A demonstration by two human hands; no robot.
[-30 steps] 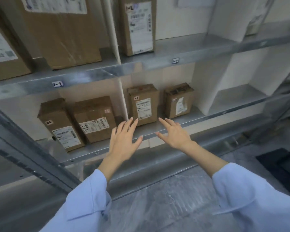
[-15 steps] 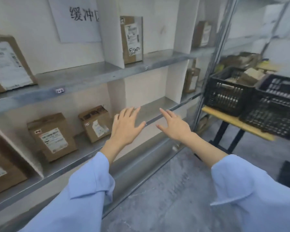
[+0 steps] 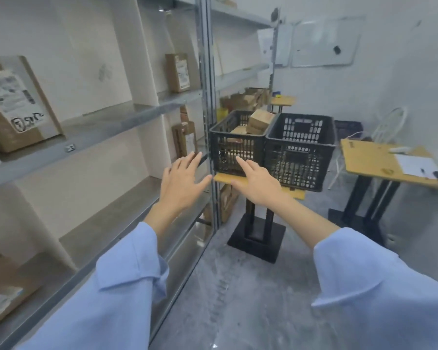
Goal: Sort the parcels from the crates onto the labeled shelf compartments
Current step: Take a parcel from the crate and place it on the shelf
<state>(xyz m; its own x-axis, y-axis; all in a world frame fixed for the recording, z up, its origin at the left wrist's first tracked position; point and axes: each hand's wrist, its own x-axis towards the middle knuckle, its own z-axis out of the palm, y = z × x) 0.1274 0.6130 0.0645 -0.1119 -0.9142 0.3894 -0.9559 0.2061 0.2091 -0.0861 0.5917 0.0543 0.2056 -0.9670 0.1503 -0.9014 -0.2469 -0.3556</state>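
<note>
1. The left hand (image 3: 181, 181) and the right hand (image 3: 259, 183) reach forward, fingers straight and spread, holding nothing; whether the right forefinger touches the crate, I cannot tell.
2. Cardboard parcels (image 3: 259, 121) lie in the left black crate (image 3: 234, 152); a second black crate (image 3: 301, 152) stands beside it on a small desk (image 3: 224, 178).
3. A labelled parcel (image 3: 13, 104) stands on the metal shelf (image 3: 106, 127).

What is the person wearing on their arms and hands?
The left sleeve and right sleeve are light blue and loose, with wide cuffs ending above the wrists. The left hand and right hand are bare: no gloves, rings or watch show.
</note>
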